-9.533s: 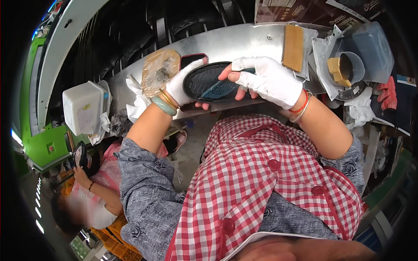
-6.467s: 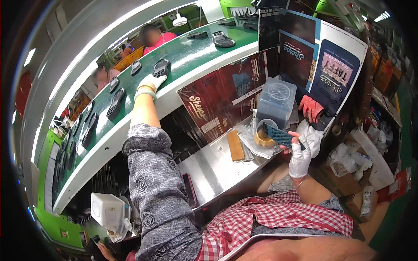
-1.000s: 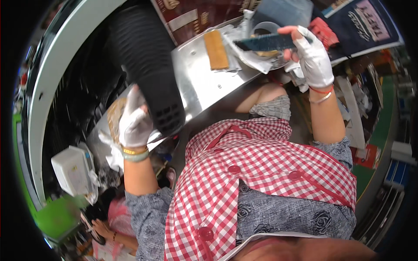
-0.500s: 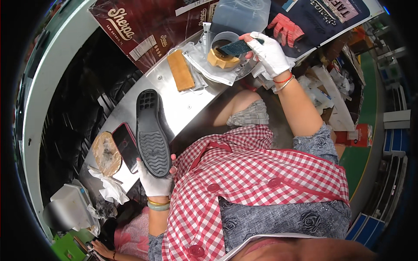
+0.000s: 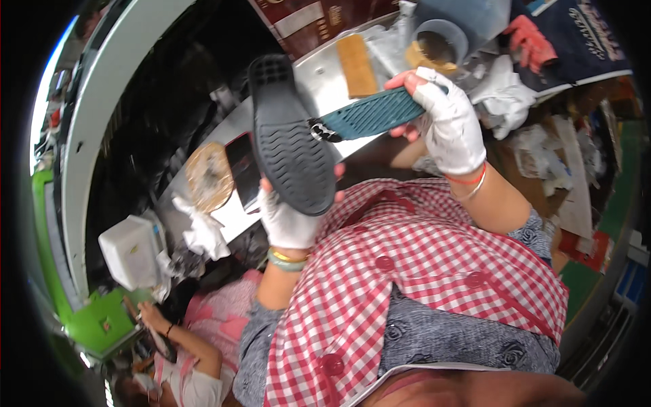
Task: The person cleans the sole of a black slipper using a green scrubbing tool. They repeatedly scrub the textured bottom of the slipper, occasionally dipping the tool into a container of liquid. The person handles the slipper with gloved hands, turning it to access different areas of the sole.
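Note:
A black shoe sole point(image 5: 288, 152), its zigzag tread facing up, rests in my left hand point(image 5: 290, 220). The white-gloved fingers are wrapped round its lower end, bare fingertips showing at both edges. My right hand point(image 5: 451, 125), also in a white fingerless glove, grips a flat teal strip point(image 5: 373, 117) with a ridged surface. Dark, shiny wet-looking stuff coats the strip's far tip, which is at the right edge of the sole's middle; blur hides whether they touch. Beyond my right hand stands a clear plastic cup point(image 5: 460, 39) with dark contents and a yellowish collar.
On the metal bench point(image 5: 324, 78) lie a tan block point(image 5: 357, 66), a phone point(image 5: 243, 166) and a round brown-wrapped piece point(image 5: 209, 178). A red glove point(image 5: 530, 44) and crumpled white cloth point(image 5: 505, 91) are at right. Another person point(image 5: 193, 353) works at lower left.
My right hand has brought the teal strip out of the cup and leftward to the sole. My left hand has raised the sole. The whole view has shifted.

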{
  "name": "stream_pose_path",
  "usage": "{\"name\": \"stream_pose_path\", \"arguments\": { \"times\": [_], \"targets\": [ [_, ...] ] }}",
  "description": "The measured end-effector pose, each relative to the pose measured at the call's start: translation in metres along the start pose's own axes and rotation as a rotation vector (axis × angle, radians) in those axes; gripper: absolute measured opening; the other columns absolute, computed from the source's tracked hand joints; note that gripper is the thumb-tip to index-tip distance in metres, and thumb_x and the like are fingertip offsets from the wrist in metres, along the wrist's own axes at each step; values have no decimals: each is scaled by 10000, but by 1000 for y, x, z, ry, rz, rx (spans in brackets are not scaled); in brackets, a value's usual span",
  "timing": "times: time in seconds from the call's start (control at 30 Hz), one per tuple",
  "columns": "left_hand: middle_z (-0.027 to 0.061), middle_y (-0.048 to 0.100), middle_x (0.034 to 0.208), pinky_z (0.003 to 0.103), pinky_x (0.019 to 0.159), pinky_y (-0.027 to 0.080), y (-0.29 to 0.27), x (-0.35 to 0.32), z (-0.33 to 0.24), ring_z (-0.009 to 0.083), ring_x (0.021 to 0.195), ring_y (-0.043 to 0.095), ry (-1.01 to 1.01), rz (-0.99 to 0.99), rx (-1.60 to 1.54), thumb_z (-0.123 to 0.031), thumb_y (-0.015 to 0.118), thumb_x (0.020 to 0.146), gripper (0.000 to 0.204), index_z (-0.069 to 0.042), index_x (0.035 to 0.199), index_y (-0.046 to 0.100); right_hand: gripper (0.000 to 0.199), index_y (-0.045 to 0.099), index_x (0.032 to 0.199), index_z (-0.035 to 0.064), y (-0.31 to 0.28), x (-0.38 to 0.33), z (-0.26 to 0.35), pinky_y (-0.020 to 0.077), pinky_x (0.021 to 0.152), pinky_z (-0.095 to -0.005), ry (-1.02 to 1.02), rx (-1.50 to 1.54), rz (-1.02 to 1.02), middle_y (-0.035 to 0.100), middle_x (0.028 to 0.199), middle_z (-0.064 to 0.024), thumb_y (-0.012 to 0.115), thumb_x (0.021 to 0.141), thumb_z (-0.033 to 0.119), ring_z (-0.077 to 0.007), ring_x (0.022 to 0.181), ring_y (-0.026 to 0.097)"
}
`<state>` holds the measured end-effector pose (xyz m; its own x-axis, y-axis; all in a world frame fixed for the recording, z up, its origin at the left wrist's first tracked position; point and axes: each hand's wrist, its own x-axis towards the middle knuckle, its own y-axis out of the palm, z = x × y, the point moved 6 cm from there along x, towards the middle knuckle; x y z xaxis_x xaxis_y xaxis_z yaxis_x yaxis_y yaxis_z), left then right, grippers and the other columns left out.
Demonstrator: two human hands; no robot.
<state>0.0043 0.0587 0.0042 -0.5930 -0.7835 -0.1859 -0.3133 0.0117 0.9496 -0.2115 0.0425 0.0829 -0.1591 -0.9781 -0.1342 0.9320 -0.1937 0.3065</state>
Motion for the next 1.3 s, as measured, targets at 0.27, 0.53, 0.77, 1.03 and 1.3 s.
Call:
{"name": "stream_pose_path", "arguments": {
  "times": [0.27,0.53,0.77,1.03,1.3],
  "targets": [
    [211,398,1284,566,784,523,27,3,5,423,1124,456,85,-2,114,-485,677,751,834,-68,1366,297,284,599,1020,7,57,-9,-14,438,500,-180,32,24,145,650,810,-71,469,948,250,-107,626,622],
    [156,402,1291,539,795,532,37,3,9,358,1141,463,143,-2,280,-506,671,753,829,-105,1372,291,251,606,1020,9,57,-14,-14,450,511,-166,-28,-27,95,646,799,-67,477,953,213,-87,642,617],
    [175,392,1318,478,904,483,42,-3,15,344,1201,440,19,-2,396,-516,725,695,963,-40,1378,244,231,620,1001,27,49,-8,1,443,504,-166,-72,-30,36,644,788,-57,490,945,209,-76,629,612],
    [210,385,1323,493,927,472,23,-9,19,415,1220,404,-107,10,393,-458,797,626,1027,-22,1375,248,224,618,976,10,38,3,20,424,488,-164,-181,37,29,648,790,-62,501,939,197,-82,622,616],
    [251,362,1329,503,912,479,-7,-11,19,457,1240,354,-208,109,466,-378,827,595,1083,23,1384,203,217,619,956,-3,29,15,34,411,464,-155,-223,25,2,644,766,-55,508,932,182,-77,596,611]
  ]
}}
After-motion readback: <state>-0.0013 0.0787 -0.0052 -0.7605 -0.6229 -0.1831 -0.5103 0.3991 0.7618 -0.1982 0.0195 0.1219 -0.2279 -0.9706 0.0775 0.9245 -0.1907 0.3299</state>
